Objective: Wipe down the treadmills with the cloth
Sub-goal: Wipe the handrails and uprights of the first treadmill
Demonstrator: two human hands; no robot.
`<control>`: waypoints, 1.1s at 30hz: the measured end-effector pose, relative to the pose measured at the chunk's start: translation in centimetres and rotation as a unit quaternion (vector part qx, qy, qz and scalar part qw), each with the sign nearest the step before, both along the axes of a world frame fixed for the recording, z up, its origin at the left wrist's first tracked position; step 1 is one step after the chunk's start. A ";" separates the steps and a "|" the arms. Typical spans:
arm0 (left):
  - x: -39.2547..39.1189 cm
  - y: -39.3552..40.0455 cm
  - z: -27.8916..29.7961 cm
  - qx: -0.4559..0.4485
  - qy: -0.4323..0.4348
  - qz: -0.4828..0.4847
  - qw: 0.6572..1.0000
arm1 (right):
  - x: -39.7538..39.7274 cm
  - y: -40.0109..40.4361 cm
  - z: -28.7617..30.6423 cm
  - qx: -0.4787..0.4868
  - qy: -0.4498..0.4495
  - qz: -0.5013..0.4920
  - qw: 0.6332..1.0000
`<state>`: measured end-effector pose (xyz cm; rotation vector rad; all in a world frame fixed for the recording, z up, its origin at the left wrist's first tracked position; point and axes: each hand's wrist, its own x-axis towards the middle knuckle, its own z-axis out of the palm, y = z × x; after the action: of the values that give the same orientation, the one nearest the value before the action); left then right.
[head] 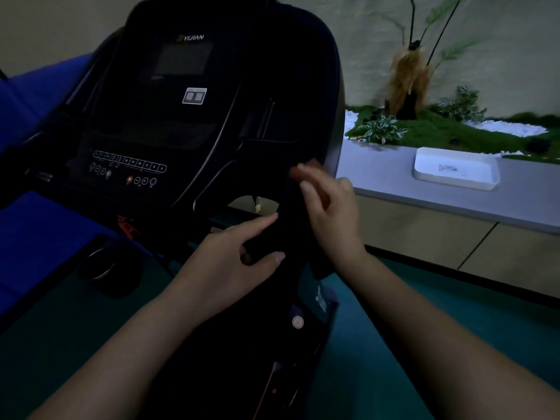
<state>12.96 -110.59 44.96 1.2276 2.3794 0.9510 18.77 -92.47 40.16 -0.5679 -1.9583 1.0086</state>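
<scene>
A black treadmill console (181,116) with a dark screen and rows of buttons fills the upper left. In front of its right handrail I hold a dark cloth (291,231), hard to tell apart from the black frame in the dim light. My left hand (230,262) pinches the cloth's lower part between thumb and fingers. My right hand (333,219), blurred, has its fingers curled around the cloth's upper part beside the handrail. The treadmill's lower frame (272,344) runs down between my forearms.
A grey ledge (394,189) on the right carries a white tray (454,168) and a planter with moss and plants (424,125). Blue padding (36,231) lies at the left. A round dark cup holder (103,265) sits lower left. Green floor (378,328) spreads below.
</scene>
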 end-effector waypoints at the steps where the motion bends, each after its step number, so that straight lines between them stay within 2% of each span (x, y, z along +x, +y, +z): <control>1: 0.0 0.0 0.0 0.002 -0.003 0.002 1.000 | 1.0 -1.2 -0.5 0.021 -0.007 0.022 1.000; 5: 0.3 -0.3 0.4 -0.007 0.012 0.009 1.000 | 3.6 -3.5 -1.8 0.048 -0.014 0.094 0.994; 8: 0.4 -0.6 0.4 -0.013 0.013 0.011 1.000 | 1.8 -0.1 -0.1 0.095 -0.048 0.051 0.993; 12: 0.7 -0.8 0.0 -0.016 0.014 0.023 0.999 | 0.6 1.4 0.8 0.052 -0.061 0.009 0.997; 18: 0.9 -0.7 0.2 -0.020 0.023 0.025 0.999 | 3.6 -4.6 -2.4 0.044 -0.007 0.091 0.995; 21: 0.6 -0.6 0.2 -0.020 0.012 0.027 0.999 | 0.9 -0.1 -1.2 0.057 -0.016 0.034 0.998; 25: 0.5 -0.5 0.2 -0.012 0.008 0.033 0.999 | -2.0 4.4 0.5 0.010 -0.016 -0.010 1.000; 28: 0.7 -0.7 0.3 -0.008 0.001 0.021 1.000 | 0.1 0.5 -0.3 0.034 -0.028 -0.005 0.999; 31: 0.7 -1.3 0.5 -0.027 -0.004 -0.008 1.000 | 3.9 -4.4 -1.9 0.069 -0.035 0.069 0.995; 33: 0.5 -2.1 0.6 -0.045 -0.009 -0.019 0.999 | 4.4 -3.9 -1.3 0.100 -0.060 0.070 0.991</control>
<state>13.43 -112.71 45.60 1.2218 2.3491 0.8316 23.14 -96.41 38.85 -0.3912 -2.1998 0.8657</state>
